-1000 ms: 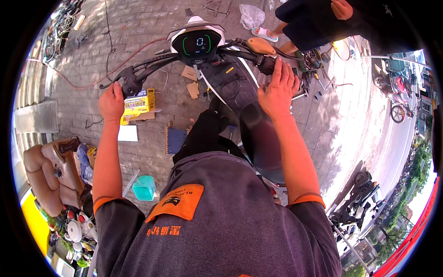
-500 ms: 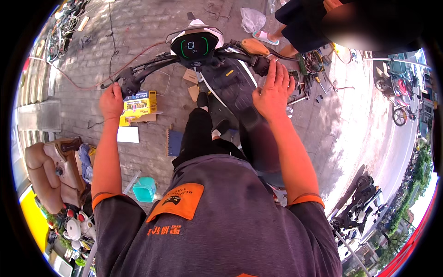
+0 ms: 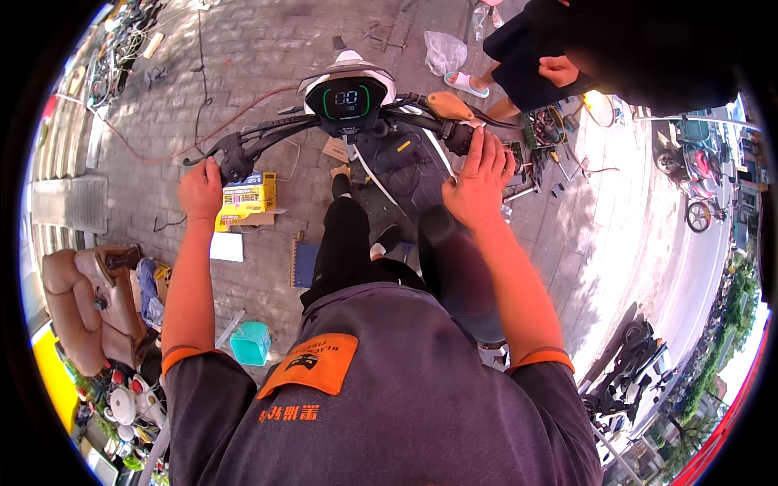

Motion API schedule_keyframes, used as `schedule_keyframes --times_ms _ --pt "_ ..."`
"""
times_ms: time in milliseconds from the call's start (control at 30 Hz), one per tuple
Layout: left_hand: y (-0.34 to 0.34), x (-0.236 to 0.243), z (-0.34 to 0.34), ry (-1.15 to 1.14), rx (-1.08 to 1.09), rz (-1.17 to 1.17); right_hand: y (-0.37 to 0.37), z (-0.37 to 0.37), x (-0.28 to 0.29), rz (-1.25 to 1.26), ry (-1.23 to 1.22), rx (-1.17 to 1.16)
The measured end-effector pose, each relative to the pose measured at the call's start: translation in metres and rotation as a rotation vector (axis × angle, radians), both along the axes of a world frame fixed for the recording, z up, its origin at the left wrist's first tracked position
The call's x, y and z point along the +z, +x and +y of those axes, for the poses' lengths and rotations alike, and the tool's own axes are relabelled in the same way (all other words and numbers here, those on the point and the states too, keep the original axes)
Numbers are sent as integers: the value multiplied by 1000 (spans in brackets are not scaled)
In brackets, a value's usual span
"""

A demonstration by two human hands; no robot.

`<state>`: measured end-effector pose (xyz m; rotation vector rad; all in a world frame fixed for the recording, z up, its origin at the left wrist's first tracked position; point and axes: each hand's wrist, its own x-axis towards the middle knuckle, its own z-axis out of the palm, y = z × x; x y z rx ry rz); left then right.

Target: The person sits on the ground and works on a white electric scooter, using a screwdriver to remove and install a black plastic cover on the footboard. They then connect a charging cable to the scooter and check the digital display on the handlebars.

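Note:
An electric scooter stands in front of me, its lit dashboard (image 3: 346, 99) framed by green arcs. My left hand (image 3: 200, 190) is closed round the end of the left handlebar (image 3: 275, 134), just behind the brake lever (image 3: 212, 150). My right hand (image 3: 478, 182) lies over the right handlebar grip, fingers bent across it beside the switch housing (image 3: 458, 138). The grips are mostly hidden under my hands. An orange-brown mirror or hand guard (image 3: 448, 105) sits ahead of the right bar. Part of the dark seat (image 3: 454, 259) shows below the footboard (image 3: 405, 166).
Another person's hand (image 3: 557, 71) is at the upper right, near tools on the paving (image 3: 571, 166). A yellow box (image 3: 247, 202), a blue notebook (image 3: 305, 263) and a teal bin (image 3: 250, 343) are to my left, with a brown sofa (image 3: 85, 304) beyond. Parked scooters (image 3: 632, 364) stand right.
The dashboard's glowing reading has changed. The scooter's front appears slightly lower and farther right in view. The other person's hand has come into sight. Both my hands remain at the handlebar.

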<state>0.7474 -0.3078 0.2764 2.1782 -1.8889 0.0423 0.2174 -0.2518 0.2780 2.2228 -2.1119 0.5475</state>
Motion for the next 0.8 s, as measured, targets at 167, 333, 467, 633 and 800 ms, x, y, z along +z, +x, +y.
schedule_keyframes --times_ms 167,333,467,633,800 --pt "-1 -2 1 45 20 11 8 2 10 -83 -117 -32" --pt "-8 -1 -1 42 1 30 52 31 0 -457 -14 343" --pt "4 -8 9 -31 -44 61 79 -14 -100 -684 604 16" --pt "-8 4 0 -32 -73 158 84 -121 -229 -705 478 -182" --pt "-31 6 -27 -29 -173 255 49 -169 -302 -932 644 -377"
